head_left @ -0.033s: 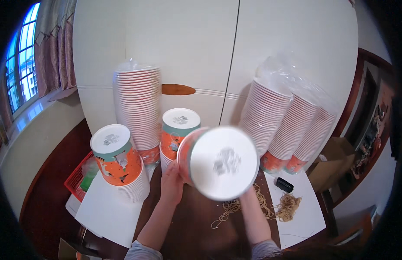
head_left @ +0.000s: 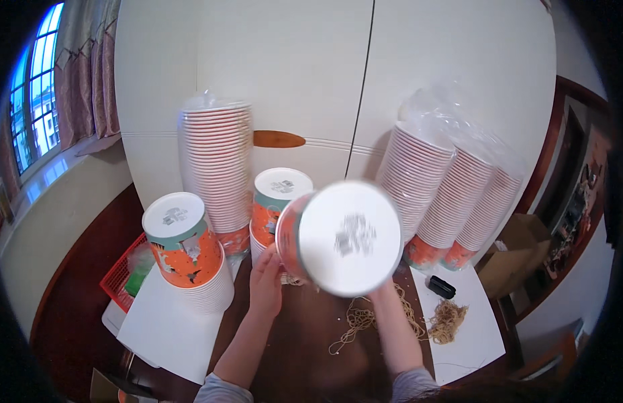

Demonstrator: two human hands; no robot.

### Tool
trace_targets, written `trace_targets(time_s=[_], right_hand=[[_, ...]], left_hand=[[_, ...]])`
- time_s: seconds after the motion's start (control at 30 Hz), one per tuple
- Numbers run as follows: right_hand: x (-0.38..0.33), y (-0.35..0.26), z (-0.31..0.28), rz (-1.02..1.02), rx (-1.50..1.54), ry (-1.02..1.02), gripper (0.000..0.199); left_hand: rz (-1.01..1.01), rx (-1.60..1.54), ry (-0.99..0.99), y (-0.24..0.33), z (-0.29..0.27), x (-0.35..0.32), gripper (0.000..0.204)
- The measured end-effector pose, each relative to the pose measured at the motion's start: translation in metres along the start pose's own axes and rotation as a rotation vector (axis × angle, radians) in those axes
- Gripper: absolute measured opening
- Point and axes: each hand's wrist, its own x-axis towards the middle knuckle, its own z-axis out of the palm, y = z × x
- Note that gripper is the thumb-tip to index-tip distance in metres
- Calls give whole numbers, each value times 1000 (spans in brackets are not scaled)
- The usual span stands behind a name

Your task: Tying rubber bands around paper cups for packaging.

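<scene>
A large paper cup (head_left: pixel 352 238), orange with a teal band, hangs tilted over the table with its white base facing me. My left hand (head_left: pixel 264 282) is closed on its left side near the rim. Under its lower right edge is my right hand (head_left: pixel 382 292), which supports it; the fingers are hidden behind the cup. An upside-down cup stack (head_left: pixel 263 215) stands just behind it. Another upside-down stack (head_left: pixel 187 255) sits on white paper to the left. Beige rubber bands (head_left: pixel 357 322) lie in a tangle on the dark tabletop beside my right forearm.
A tall bagged cup stack (head_left: pixel 216 168) stands at the back left, and several bagged stacks (head_left: pixel 419 178) lean at the back right. On the right white sheet (head_left: pixel 469 342) lie a black object (head_left: pixel 441 287) and a beige band clump (head_left: pixel 448 321). A red basket (head_left: pixel 117 285) is far left.
The held cup has risen slightly, its base shifting a little up and tilting. My right hand has moved up with it. The left hand stays on its side.
</scene>
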Motion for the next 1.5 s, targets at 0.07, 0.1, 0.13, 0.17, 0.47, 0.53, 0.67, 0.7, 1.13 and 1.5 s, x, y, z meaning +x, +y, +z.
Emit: trace_targets(time_s=[0.07,0.1,0.13,0.17,0.47,0.53,0.67,0.7,1.13,1.5], right_hand=[[19,-8,34,-81,-14,53,31],[36,-12,39,7,-63,92,25],[53,-13,49,14,-111,36,19],[68,-17,56,12,-162,-13,13],[155,6,71,166,-398,-131,18],[166,13,66,183,-452,-121,19],[180,22,50,220,-615,-57,20],[180,25,48,228,-709,-47,20],[191,82,5,-163,-1066,-56,31],[190,86,0,-183,-1140,-52,34]], left_hand=[[147,195,16,18,6,-2,29],[154,193,16,21,4,-2,29],[224,258,36,24,-1,-2,27],[290,315,49,26,-5,-2,25],[327,347,52,37,-23,3,12],[302,314,44,38,-23,3,12],[300,294,39,40,-21,5,11],[307,317,51,40,-23,5,11],[450,1117,-31,0,-52,25,31],[449,1617,-18,-23,-57,26,38]])
